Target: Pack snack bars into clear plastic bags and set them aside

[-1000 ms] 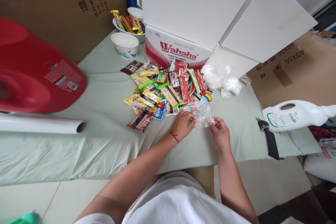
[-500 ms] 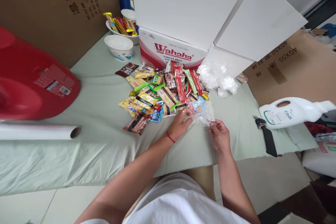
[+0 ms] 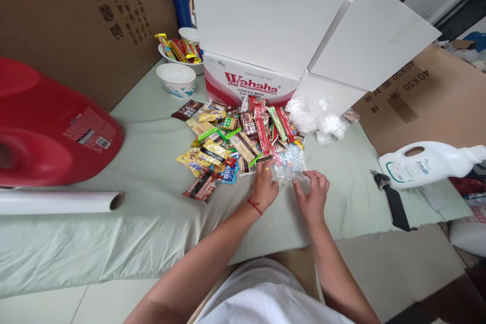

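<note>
A clear bag (image 3: pixel 290 166) is lying on the counter (image 3: pixel 152 162) before the snack pile (image 3: pixel 243 134), the right hand (image 3: pixel 313 196) curving open at the bag's right edge, the left hand (image 3: pixel 265 187) bending at its left, grip unclear; a Wahaha box (image 3: pixel 250 83) is standing behind.

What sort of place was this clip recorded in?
Probably an indoor storage or work corner, at home or in a small shop: a cloth-covered table bears a heap of wrapped snacks, backed by a Wahaha carton.
</note>
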{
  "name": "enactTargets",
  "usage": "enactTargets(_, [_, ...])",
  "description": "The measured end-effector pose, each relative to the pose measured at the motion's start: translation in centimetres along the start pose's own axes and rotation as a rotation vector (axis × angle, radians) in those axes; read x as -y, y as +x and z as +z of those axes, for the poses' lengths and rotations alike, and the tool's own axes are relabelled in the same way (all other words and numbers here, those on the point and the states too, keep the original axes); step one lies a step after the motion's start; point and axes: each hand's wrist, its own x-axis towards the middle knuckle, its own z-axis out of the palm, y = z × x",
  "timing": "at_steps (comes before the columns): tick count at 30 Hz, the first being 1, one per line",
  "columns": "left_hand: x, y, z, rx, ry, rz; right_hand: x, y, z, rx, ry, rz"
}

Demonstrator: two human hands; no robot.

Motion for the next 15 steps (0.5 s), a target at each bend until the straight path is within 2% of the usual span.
enactTargets(4, [-0.1,0.1,-0.2,-0.105,-0.013,-0.056,-0.8,0.7,1.8,0.099,0.054,0.163])
enactTargets(7, [0.0,0.2,-0.5,-0.185,-0.062,-0.151,-1.0,0.9,2.4,0.188,0.08,0.187])
enactTargets(9, [0.0,0.3,-0.6,-0.2,-0.092,-0.215,-0.7,0.8,2.5,0.186,0.128,0.185])
enactTargets(12, [0.0,0.5,-0.6,-0.203,-0.132,-0.265,-0.1,0.6,2.2,0.139,0.268,0.268])
enactTargets(15, [-0.1,0.5,-0.5,-0.122,-0.272,-0.298,0.4,0.6,2.0,0.101,0.401,0.36])
